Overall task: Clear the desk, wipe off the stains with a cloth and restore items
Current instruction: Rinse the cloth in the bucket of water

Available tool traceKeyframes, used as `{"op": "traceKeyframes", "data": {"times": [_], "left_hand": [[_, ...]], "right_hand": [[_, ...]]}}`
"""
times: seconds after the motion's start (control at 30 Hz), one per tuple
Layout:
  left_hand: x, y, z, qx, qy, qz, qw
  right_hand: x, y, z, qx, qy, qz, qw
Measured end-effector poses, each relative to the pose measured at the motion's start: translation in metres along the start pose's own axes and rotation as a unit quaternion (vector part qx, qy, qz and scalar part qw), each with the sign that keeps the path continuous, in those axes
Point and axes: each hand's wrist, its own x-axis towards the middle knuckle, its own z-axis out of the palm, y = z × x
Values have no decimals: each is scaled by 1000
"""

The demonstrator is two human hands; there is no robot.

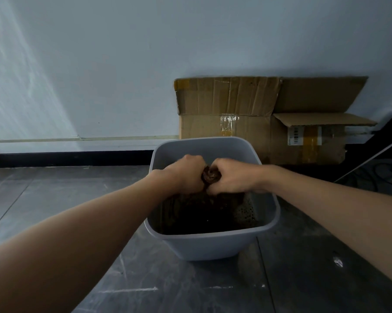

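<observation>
A brown cloth (210,175) is bunched between my two fists above a grey plastic bin (204,245) that stands on the floor. My left hand (186,172) grips the cloth's left end and my right hand (231,177) grips its right end, knuckles almost touching. More of the dark brown cloth hangs down into the bin, whose inside looks dark. A pale perforated patch (244,211) shows at the bin's inner right side.
A flattened cardboard box (258,118) leans against the white wall behind the bin. The floor is dark grey tile (145,279) with scuff marks. Dark cables and a slanted dark edge (384,159) lie at the far right.
</observation>
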Motion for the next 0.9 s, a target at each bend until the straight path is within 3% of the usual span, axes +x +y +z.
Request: {"op": "traceKeyframes", "data": {"times": [0.07,0.13,0.27,0.33,0.43,0.5,0.57,0.63,0.73,0.83,0.9], "left_hand": [[-1,-8,5,92,94,47,990],[-3,-17,6,94,185,124,970],[-5,-13,-1,93,277,283,914],[-3,-14,-7,115,284,305,902],[-3,-17,-12,185,244,281,910],[-5,-11,-10,218,182,212,935],[-6,-1,-6,214,138,133,958],[-2,6,-2,150,113,73,980],[3,8,-2,48,51,1,998],[3,10,-1,-53,-15,-56,997],[-1,9,-1,-172,-66,-105,977]], "right_hand": [[-1,3,-7,225,-48,46,972],[-3,9,-13,355,-65,58,931],[-4,8,-6,543,-154,71,822],[-4,2,0,535,-193,60,820],[0,-6,4,411,-176,77,891],[4,-10,3,229,-111,74,964],[8,-12,1,-6,-34,41,999],[11,-9,-1,-200,11,-14,980],[6,-12,-2,-369,39,-48,928],[6,-13,0,-516,117,-86,844],[11,-11,1,-567,152,-117,801]]}}
